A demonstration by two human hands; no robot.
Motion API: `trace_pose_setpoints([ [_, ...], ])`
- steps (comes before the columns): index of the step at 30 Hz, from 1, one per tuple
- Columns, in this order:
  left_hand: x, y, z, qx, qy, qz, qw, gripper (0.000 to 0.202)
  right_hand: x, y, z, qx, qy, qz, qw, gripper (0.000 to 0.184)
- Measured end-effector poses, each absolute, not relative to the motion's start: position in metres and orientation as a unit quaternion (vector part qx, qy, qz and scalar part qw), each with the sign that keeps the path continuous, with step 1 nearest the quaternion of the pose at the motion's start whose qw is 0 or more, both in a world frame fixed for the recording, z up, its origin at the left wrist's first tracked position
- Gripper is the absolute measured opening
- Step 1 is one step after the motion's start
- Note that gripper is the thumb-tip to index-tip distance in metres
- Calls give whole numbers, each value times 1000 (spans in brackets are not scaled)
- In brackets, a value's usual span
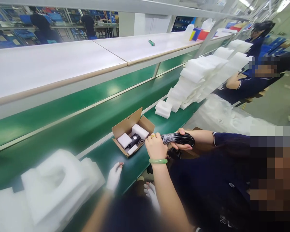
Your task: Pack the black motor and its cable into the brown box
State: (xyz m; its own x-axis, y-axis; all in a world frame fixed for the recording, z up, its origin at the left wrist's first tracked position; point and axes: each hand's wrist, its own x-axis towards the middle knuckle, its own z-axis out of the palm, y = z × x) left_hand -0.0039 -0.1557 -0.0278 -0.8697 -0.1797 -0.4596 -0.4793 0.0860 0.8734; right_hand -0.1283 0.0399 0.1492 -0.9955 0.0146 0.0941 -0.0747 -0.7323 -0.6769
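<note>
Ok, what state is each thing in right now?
Box: open, flaps up, foam and black part inside.
Cable: coiled, bound, held by co-worker's hands.
Left hand: gloved, flat on belt, empty.
Right hand: gloved, grip unclear.

A small brown cardboard box (pixel 132 131) sits open near the front edge of the green conveyor belt (pixel 87 129), its flap raised at the back. Inside, white foam blocks (pixel 139 131) surround a black cylindrical part (pixel 134 140) lying flat.
</note>
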Motion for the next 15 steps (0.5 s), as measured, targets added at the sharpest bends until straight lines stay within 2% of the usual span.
trace_pose_setpoints([
  [3, -8, -157, -28, -233, 709, 656, 112, 39, -136, 49, 172, -14, -285, 958, -19, 28],
  [6, -9, -156, -23, -249, 703, 659, 98, 37, -135, 60, 209, 37, -343, 938, -36, 17],
  [8, -9, -155, -18, -266, 706, 651, 85, 35, -132, 65, 233, 90, -444, 892, -3, 13],
  [11, -6, -157, -11, -277, 715, 640, 56, 34, -130, 64, 260, 136, -584, 798, 54, 29],
  [13, -2, -159, -4, -280, 730, 623, 26, 33, -136, 60, 272, 153, -601, 778, 99, 32],
  [15, -2, -159, 8, -270, 770, 577, -42, 32, -149, 54, 278, 173, -576, 784, 154, 27],
])
